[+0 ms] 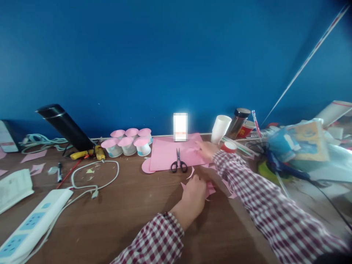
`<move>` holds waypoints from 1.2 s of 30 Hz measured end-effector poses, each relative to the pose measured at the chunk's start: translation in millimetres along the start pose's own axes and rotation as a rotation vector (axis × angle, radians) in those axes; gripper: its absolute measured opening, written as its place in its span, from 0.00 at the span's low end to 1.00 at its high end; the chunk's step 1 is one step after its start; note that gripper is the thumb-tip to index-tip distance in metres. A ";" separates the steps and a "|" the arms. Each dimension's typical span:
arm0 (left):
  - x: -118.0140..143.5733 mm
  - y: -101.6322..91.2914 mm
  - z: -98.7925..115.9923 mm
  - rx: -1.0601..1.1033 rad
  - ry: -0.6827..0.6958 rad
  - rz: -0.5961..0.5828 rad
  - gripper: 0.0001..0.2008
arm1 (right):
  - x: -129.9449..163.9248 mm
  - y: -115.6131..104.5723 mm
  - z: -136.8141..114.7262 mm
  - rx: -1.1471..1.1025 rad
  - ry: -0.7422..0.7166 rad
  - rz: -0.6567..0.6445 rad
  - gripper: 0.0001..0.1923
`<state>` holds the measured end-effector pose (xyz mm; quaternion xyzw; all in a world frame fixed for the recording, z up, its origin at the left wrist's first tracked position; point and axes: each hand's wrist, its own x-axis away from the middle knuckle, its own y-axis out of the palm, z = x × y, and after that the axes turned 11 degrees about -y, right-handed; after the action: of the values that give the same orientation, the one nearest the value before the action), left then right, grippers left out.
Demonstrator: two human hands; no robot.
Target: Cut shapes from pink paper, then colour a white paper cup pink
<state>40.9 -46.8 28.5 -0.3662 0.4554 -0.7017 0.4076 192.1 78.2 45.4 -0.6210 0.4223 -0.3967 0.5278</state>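
Pink paper scraps (pixel 210 189) lie under my left hand (pixel 194 192), which rests on them near the middle of the wooden table (pixel 132 212), fingers curled over the pieces so they stay flat; whether I am pinching one or only pressing, I cannot tell. My right hand (pixel 206 149) reaches further out and touches the right edge of the big pink sheet (pixel 167 152), fingers loosely extended on it, as if steadying it against the desk. Black-handled scissors (pixel 178 164) lie shut on the sheet's near edge, between my two hands and within easy reach. A curl of trimmed pink paper (pixel 190 173) sits just beside them. Behind the sheet stand pink-topped cups (pixel 128 143) in a cluster, and a white paper cup (pixel 220 128) leans by my right wrist with a red-rimmed one (pixel 228 147) just beside my sleeve, close enough to knock. To the left are a white cable (pixel 95 176), a power strip (pixel 30 223) and a yellow glue gun (pixel 88 153), well apart.
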 end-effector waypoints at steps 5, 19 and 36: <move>0.0 5.9 -10.1 0.089 -0.013 -0.003 0.11 | -23.5 7.5 3.0 -0.034 0.051 -0.064 0.15; 23.5 20.6 -22.0 0.091 0.203 0.039 0.16 | 130.8 33.4 -39.1 -0.075 -0.208 0.231 0.13; -13.0 35.0 20.2 0.219 0.272 0.025 0.37 | 178.1 69.3 2.0 -0.111 -0.059 0.397 0.30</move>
<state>72.4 -50.8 0.3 -0.2153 0.4317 -0.7851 0.3884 245.1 -95.2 -15.1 -0.5652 0.5420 -0.2424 0.5727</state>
